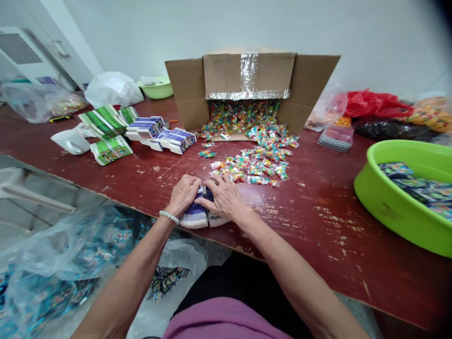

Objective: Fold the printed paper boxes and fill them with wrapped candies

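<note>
Two purple-and-white stacks of flat printed packaging lie side by side at the table's front edge. My left hand [184, 194], with a beaded bracelet at the wrist, grips the left stack [195, 216], its fingers curled over the far end. Over the right stack [216, 220] lies my right hand [224, 197], fingers bent round its far side and thumb reaching across toward the left one. A narrow gap shows between the stacks. Just beyond the hands, small clear-wrapped colourful candies [252, 165] are spread on the table.
An open cardboard box [249, 75] on its side spills more candies. Purple bundles [173, 140], green bundles [111, 149] and a white mug [70, 141] stand left. A green tub [395, 212] with dark packets is at right. Plastic bags of packets [70, 263] lie below the table's left edge.
</note>
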Tool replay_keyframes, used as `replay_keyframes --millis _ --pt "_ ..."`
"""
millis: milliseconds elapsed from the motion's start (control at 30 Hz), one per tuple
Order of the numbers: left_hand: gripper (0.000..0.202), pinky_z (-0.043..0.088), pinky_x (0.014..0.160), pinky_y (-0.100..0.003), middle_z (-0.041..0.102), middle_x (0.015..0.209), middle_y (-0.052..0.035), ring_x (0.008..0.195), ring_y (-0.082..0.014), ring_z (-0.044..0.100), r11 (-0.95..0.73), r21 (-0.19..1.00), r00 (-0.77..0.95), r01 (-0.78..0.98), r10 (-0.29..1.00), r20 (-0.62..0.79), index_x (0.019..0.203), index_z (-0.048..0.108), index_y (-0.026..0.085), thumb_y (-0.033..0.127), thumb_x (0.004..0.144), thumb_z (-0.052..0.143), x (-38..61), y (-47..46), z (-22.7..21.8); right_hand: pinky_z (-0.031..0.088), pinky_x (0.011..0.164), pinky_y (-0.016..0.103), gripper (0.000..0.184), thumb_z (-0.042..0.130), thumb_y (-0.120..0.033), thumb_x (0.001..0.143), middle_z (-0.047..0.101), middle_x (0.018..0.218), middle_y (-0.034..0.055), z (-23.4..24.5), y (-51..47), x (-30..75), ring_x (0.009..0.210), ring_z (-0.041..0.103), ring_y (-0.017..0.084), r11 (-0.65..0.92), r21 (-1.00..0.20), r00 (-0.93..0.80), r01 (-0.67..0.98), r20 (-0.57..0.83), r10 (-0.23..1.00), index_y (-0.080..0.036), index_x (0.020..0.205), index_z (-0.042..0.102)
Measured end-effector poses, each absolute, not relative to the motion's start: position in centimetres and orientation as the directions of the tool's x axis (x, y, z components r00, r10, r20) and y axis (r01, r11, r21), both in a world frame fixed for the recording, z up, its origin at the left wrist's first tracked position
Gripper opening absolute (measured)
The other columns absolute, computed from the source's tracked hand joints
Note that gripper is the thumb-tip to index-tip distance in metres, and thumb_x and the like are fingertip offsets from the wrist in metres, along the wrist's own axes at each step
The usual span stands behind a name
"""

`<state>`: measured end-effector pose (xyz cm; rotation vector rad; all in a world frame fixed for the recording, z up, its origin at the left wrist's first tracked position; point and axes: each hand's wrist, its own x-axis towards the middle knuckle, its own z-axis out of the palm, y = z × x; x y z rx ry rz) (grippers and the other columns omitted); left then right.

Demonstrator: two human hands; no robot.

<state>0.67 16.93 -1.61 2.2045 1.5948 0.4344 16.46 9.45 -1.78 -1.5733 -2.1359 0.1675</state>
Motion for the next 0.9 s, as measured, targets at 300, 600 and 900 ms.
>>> replay_keyframes --millis 300,600,900 --pt "0.034 0.047 0.093 -0.031 0.072 0.101 -0.006 0.098 -0.023 0.064 -0.315 0.669 0.274 0.673 0.947 0.17 0.084 0.073 0.019 0.034 0.082 0.043 -1.2 16.3 -2.2 0.036 0.105 0.052 0.047 0.065 -0.039 0.081 0.037 0.147 0.0144 -2.6 9.0 17.7 0.133 0.036 0.034 0.138 -0.511 -0.065 0.848 0.159 0.985 -0.02 0.124 0.055" --pt "0.03 0.048 0.095 -0.03 0.072 0.102 -0.0077 0.101 -0.0214 0.064 -0.347 0.781 0.279 0.519 0.933 0.229 0.086 0.072 0.016 0.033 0.081 0.048 -1.4 16.2 -3.1 0.047 0.093 0.054 0.063 0.063 -0.04 0.076 0.019 0.159 0.0105 -2.0 7.6 16.3 0.132 0.037 0.043 -0.098 -0.511 0.136 0.854 0.037 0.99 -0.026 0.136 0.049" --pt "0.044 0.038 0.107 -0.035 0.067 0.112 -0.0086 0.12 -0.0243 0.052 -0.321 0.778 0.391 0.54 0.914 0.106 0.103 0.073 0.018 0.049 0.091 0.044 -0.9 17.8 -3.6 0.054 0.081 0.05 0.046 0.06 -0.034 0.079 0.03 0.156 0.0073 -1.7 7.5 14.7 0.13 0.036 0.04 -0.109 -0.387 0.145 0.915 0.064 0.987 -0.029 0.125 0.058"
